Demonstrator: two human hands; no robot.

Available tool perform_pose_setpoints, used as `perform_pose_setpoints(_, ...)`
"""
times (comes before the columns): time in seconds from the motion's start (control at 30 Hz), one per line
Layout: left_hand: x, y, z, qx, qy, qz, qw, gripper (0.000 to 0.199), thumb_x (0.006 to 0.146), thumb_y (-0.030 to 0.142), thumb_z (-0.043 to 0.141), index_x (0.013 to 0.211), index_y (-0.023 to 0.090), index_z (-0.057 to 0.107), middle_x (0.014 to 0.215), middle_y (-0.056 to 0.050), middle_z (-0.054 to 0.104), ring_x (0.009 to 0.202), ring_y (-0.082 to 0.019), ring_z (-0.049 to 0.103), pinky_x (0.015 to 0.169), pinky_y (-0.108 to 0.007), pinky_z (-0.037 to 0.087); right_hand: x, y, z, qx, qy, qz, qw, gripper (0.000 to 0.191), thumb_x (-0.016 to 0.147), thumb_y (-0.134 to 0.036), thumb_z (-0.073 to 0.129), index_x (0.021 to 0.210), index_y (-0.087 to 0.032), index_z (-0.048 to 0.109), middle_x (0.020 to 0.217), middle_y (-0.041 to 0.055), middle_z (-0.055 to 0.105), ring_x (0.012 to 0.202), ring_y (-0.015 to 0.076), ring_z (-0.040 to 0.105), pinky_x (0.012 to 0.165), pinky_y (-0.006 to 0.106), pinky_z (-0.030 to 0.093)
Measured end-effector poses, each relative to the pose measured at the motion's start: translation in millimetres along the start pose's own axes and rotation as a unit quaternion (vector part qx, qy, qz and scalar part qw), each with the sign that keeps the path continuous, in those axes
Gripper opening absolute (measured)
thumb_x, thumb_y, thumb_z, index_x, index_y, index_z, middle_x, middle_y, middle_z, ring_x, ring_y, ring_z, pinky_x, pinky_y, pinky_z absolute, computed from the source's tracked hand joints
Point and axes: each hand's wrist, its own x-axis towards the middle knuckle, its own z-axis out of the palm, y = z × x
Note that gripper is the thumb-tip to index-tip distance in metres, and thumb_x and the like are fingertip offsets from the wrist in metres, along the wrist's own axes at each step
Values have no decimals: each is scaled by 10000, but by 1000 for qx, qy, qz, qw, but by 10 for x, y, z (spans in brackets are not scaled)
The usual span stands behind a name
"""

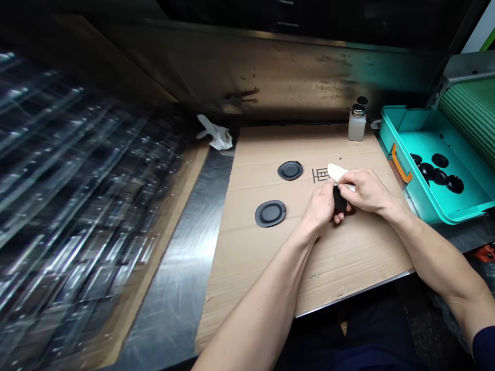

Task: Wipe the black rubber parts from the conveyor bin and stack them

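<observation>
Clasping a black part (340,200), the left hand (322,204) is held low over the cardboard (230,252). Left fingers are wrapped closely around the part, tips seen beneath it; much of it is covered by the hands. By the right hand (365,189), just beside, a white piece (336,172) is pinched between thumb and bent fingers, its rounded end pointed forward and left. Whether it is cloth or something stiff cannot be told. The right thumb is placed at the part's upper edge; contact is not clearly shown.

Left of the fingers, two black discs are laid flat, well apart: the near disc (270,213) about level with the left wrist, the far disc (290,170) farther forward. Between far disc and white piece, a dark mark (320,175) is printed on the cardboard. Beyond the fingers, near the cardboard's far edge, a bottle (356,127) is stood upright. Right of the fingers, a teal bin (421,206) with an orange handle (401,164) is set, black pieces (440,176) being scattered inside. Far left and forward, a crumpled white cloth (219,136) is seen.
</observation>
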Motion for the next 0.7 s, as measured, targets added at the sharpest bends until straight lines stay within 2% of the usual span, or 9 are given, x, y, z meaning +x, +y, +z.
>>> perform_pose_setpoints(0.13, -38, 30, 15, 40, -7, -3, 999, 622, 1000, 564, 385, 652, 128, 659, 590, -139, 688, 338, -131, 512, 321, -239, 363, -7, 15, -16, -9, -33, 23, 999, 193, 841, -133, 550, 752, -183, 713, 650, 2, 681, 655, 137, 579, 659, 247, 369)
perform_pose_setpoints(0.2, -48, 57, 11, 36, -15, -5, 999, 612, 1000, 575, 392, 702, 118, 670, 639, -143, 705, 391, -145, 562, 367, -244, 420, -18, 18, -37, -20, -38, 28, 999, 199, 847, -150, 554, 762, -189, 730, 696, 12, 703, 671, 141, 592, 665, 250, 374)
perform_pose_setpoints(0.27, -43, 85, -13, 9, -10, 9, 1000, 550, 993, 575, 442, 844, 108, 691, 731, -141, 735, 506, -168, 644, 474, -259, 511, -27, 10, -67, -30, -14, 24, 999, 209, 878, -185, 554, 828, -196, 756, 785, 25, 734, 712, 150, 615, 685, 254, 387)
perform_pose_setpoints(0.33, -40, 112, -50, -7, 24, 48, 999, 452, 951, 552, 575, 1048, 122, 673, 852, -128, 758, 655, -187, 704, 609, -279, 566, -31, -3, -111, -53, 27, 43, 997, 221, 910, -221, 548, 894, -201, 768, 873, 43, 753, 764, 168, 640, 705, 265, 403)
perform_pose_setpoints(0.4, -64, 135, -80, 15, 96, 111, 989, 499, 837, 483, 770, 1185, 160, 616, 972, -116, 763, 824, -209, 732, 739, -293, 579, -33, -1, -164, -92, 69, 102, 988, 234, 932, -243, 539, 939, -204, 770, 932, 63, 761, 818, 199, 662, 723, 285, 419)
perform_pose_setpoints(0.47, -125, 157, -84, 72, 172, 189, 964, 650, 698, 373, 908, 1226, 194, 576, 1103, -117, 748, 1031, -247, 719, 893, -325, 565, -36, 28, -212, -145, 93, 181, 968, 258, 956, -258, 518, 990, -203, 768, 976, 91, 761, 873, 241, 675, 749, 314, 438)
perform_pose_setpoints(0.53, -209, 174, -58, 141, 216, 264, 929, 720, 636, 287, 942, 1234, 214, 548, 1234, -122, 709, 1200, -280, 665, 1034, -382, 521, -42, 77, -230, -203, 98, 230, 947, 288, 972, -253, 497, 1076, -189, 757, 1049, 129, 750, 970, 284, 669, 806, 347, 457)
perform_pose_setpoints(0.6, -295, 179, -20, 214, 223, 313, 898, 733, 660, 259, 920, 1260, 224, 501, 1309, -128, 675, 1261, -290, 638, 1097, -440, 490, -49, 124, -199, -250, 98, 211, 940, 338, 986, -266, 493, 1222, -164, 712, 1218, 166, 704, 1128, 322, 615, 914, 386, 456)
perform_pose_setpoints(0.7, -395, 158, 17, 304, 213, 356, 857, 750, 715, 282, 884, 1306, 226, 424, 1317, -142, 668, 1235, -278, 662, 1081, -458, 514, -53, 154, -61, -275, 81, 122, 950, 473, 1021, -358, 492, 1452, -178, 566, 1508, 172, 527, 1310, 351, 483, 1055, 452, 394)
